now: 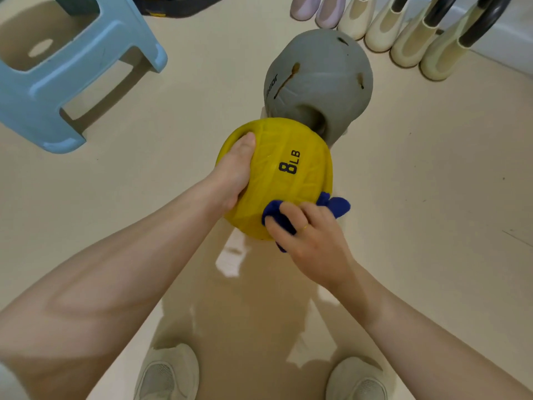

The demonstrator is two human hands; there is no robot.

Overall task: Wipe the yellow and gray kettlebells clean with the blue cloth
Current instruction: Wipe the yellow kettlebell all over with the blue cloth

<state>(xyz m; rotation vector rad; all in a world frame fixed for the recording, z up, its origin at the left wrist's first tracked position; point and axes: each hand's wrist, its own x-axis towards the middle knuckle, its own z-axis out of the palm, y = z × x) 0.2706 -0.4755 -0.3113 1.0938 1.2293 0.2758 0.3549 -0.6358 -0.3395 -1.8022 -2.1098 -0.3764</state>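
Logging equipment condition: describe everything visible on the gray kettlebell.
The round matte gray kettlebell looks rubber- or vinyl-coated, with faint seam lines across its body. Dark printed lettering runs along its left side, too partial to read. Brownish streaks and small dark marks stain its surface. Its thick gray handle points toward the camera and is partly hidden behind the yellow ribbed kettlebell; contact between the two cannot be told. It sits beyond the yellow one on the beige floor. Neither hand touches it.
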